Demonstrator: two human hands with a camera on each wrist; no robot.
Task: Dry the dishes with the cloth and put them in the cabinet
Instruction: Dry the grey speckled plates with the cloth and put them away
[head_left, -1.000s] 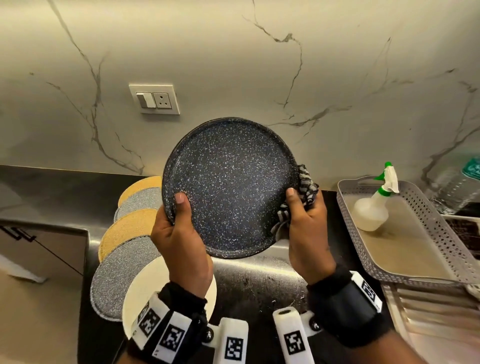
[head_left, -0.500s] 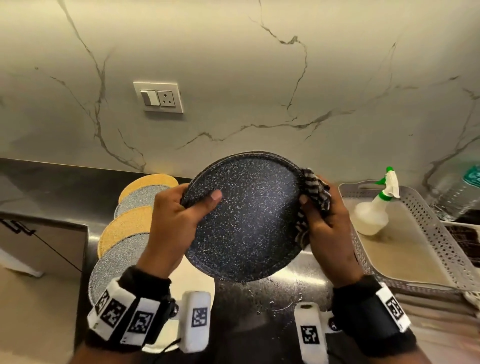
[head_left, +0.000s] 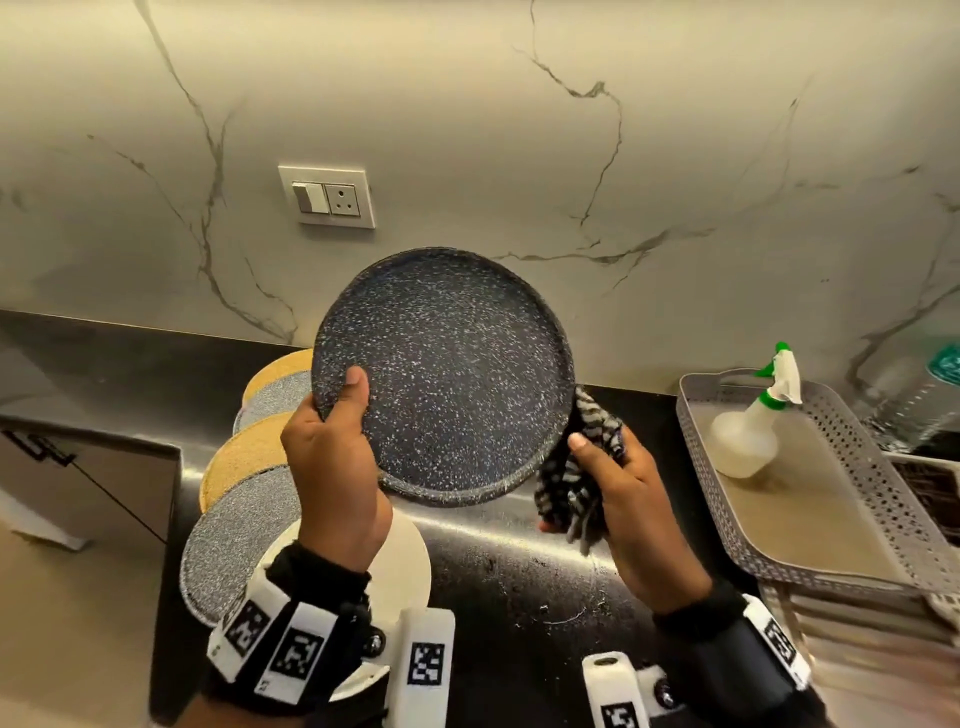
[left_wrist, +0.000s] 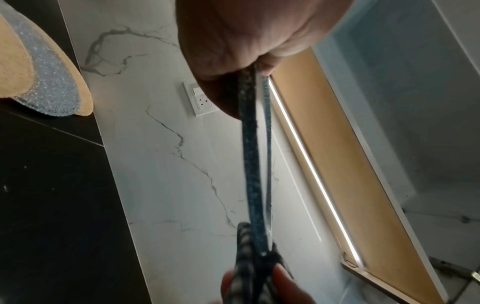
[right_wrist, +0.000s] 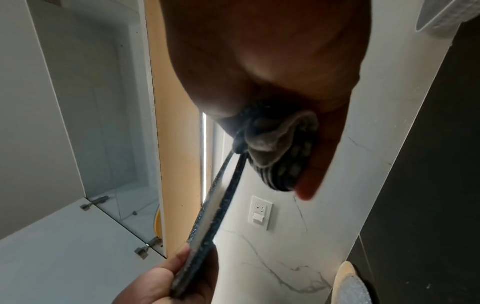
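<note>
- The speckled dark plate (head_left: 447, 379) is held tilted in the air above the counter (head_left: 519, 587), near its back edge.
- The left hand (head_left: 332, 467) pinches its left rim.
- The right hand (head_left: 628, 499) presses the striped cloth (head_left: 576, 478) on the right rim.
- The plate looks stiff, breakable and perhaps slippery when wet; the rim is the best place to hold.

Coasters (head_left: 244, 467) left, tray (head_left: 852, 519) right
</note>
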